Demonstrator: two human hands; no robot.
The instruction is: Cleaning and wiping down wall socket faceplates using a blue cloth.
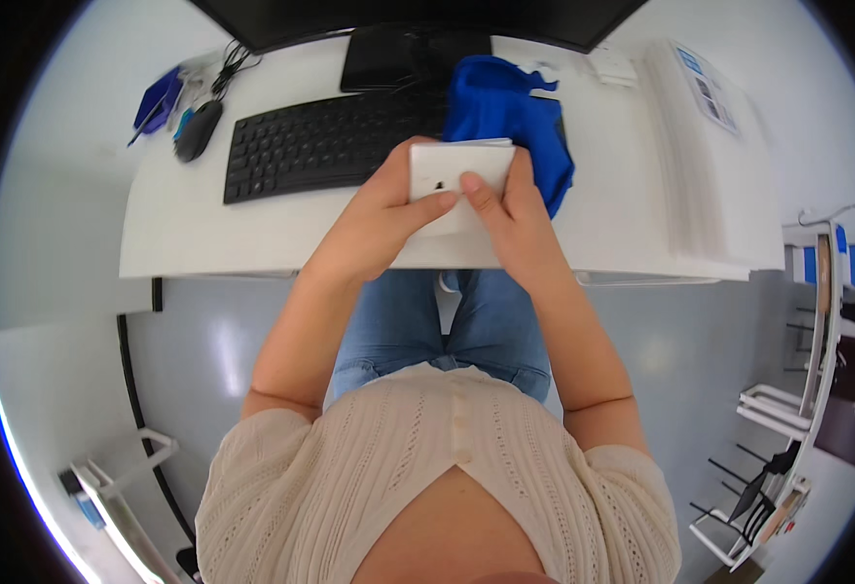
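Observation:
Both hands hold a small stack of white cards or folded papers [427, 162] above the desk's front part. A small dark mark shows on its top face, and its far edge looks like more than one layer. My left hand [391, 204] grips the left side, thumb on top and the other fingers mostly hidden beneath. On the right side, my right hand [509, 208] has its thumb pressed on the top face. Just beyond the right hand, a crumpled blue cloth or bag [507, 106] covers the right part of a black keyboard [303, 142].
The white desk [179, 241] carries a black monitor [420, 18] on a stand. A black mouse [199, 131] and a purple holder [157, 102] are at the left. A pile of clear plastic sheets or sleeves [690, 146] lies at the right. A white rack [814, 350] stands beyond the desk's right end.

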